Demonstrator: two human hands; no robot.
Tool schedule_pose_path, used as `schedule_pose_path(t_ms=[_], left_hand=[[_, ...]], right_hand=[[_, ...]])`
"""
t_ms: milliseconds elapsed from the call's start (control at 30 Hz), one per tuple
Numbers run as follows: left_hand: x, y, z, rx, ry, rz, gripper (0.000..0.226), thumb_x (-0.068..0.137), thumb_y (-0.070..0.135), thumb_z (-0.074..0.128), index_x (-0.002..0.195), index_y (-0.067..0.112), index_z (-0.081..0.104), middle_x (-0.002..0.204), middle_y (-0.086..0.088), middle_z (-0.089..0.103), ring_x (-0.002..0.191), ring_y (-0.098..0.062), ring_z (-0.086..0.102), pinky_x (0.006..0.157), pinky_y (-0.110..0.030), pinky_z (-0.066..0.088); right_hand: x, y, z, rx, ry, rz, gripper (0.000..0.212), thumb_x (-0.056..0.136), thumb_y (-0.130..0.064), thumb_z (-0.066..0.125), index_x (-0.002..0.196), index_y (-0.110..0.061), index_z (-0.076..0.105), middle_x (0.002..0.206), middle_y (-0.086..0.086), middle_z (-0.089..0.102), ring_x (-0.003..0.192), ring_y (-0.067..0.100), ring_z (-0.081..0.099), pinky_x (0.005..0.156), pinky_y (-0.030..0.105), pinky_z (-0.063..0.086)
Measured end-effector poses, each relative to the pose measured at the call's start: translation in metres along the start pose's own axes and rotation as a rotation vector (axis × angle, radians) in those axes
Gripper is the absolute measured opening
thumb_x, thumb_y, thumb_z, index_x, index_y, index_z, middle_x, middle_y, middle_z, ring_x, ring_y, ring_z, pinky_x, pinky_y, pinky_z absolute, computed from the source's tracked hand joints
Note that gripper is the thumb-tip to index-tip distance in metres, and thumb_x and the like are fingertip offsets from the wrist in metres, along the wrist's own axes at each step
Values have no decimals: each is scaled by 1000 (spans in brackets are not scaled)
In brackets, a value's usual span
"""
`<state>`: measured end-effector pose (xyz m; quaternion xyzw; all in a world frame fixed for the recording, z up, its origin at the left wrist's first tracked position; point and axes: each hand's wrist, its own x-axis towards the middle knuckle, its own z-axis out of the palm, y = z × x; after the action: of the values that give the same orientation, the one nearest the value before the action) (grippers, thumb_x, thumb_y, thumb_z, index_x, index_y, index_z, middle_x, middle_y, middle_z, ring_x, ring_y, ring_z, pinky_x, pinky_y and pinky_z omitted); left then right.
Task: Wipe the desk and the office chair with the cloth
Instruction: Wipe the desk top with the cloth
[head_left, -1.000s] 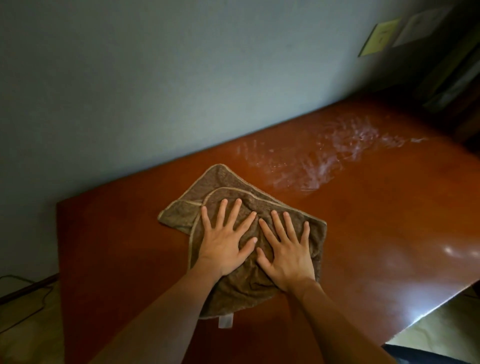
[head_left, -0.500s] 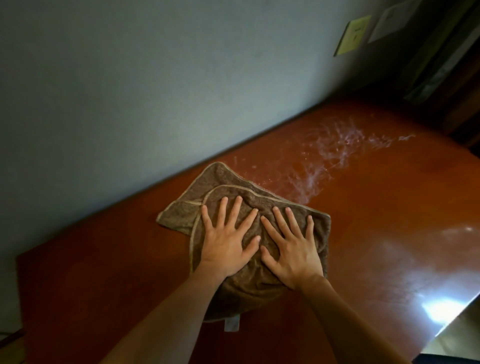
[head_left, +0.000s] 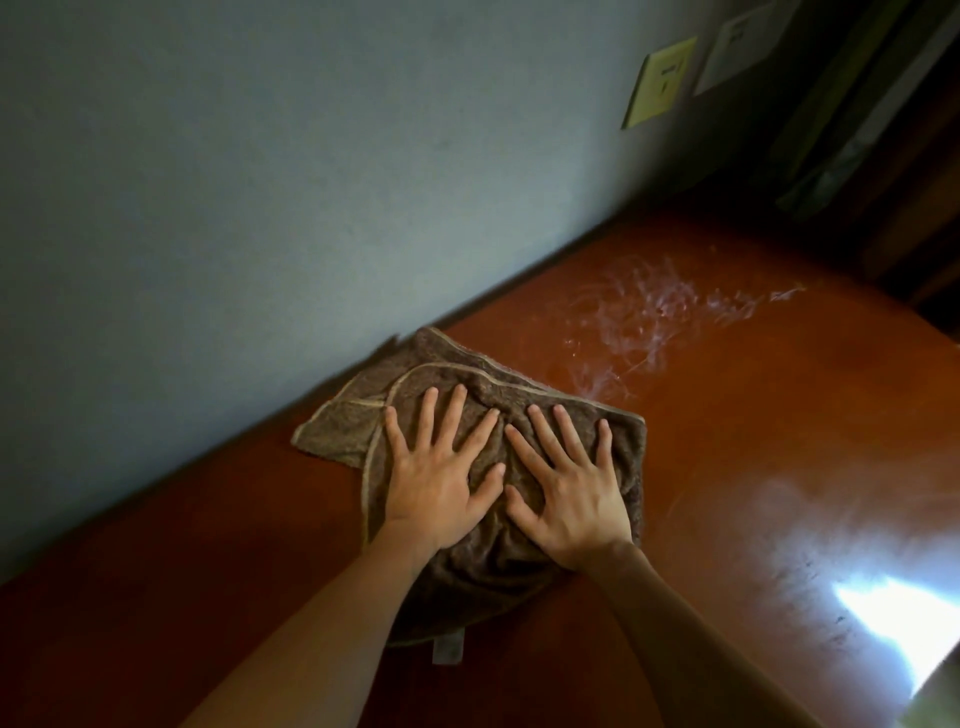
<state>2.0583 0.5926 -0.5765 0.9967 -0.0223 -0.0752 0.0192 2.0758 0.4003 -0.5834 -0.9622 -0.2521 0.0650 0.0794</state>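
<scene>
A brown cloth (head_left: 478, 582) with a pale hem lies flat on the reddish-brown wooden desk (head_left: 753, 467), close to the wall. My left hand (head_left: 441, 473) presses flat on the cloth's left half, fingers spread. Beside it, my right hand (head_left: 566, 488) presses flat on the right half, fingers spread too. A white label (head_left: 448, 649) sticks out of the cloth's near edge. The office chair is not in view.
A patch of whitish smears (head_left: 654, 322) marks the desk to the right of the cloth. A grey wall (head_left: 311, 182) runs along the desk's far edge, with a yellow switch plate (head_left: 660, 83). Bright glare (head_left: 524, 613) lies near the desk's right front edge.
Both hands and the cloth have slid to the right along the desk, toward the whitish smears. The desk's left end has left the view.
</scene>
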Motion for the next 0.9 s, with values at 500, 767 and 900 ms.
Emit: schedule_pose_path(t_ms=[500, 767, 900], left_hand=[[82, 19, -8, 38, 24, 4, 71, 92, 68, 7, 158, 42, 10, 169, -4, -3, 153, -35, -12, 112, -73, -3], [111, 34, -15, 84, 15, 17, 72, 91, 66, 3, 158, 41, 10, 169, -5, -3, 153, -35, -11, 113, -73, -3], [123, 42, -17, 69, 33, 28, 71, 92, 66, 9, 158, 41, 16, 169, -5, 2, 154, -35, -7, 113, -73, -2]], right_hand=[[58, 43, -10, 25, 68, 38, 70, 96, -60, 29, 159, -32, 21, 168, -3, 9, 156, 24, 0, 119, 67, 1], [73, 62, -17, 64, 98, 52, 67, 96, -56, 33, 157, -29, 30, 167, 0, 18, 155, 26, 7, 118, 68, 3], [78, 79, -19, 55, 99, 39, 69, 96, -57, 32, 158, -28, 28, 167, -1, 17, 156, 25, 5, 119, 68, 2]])
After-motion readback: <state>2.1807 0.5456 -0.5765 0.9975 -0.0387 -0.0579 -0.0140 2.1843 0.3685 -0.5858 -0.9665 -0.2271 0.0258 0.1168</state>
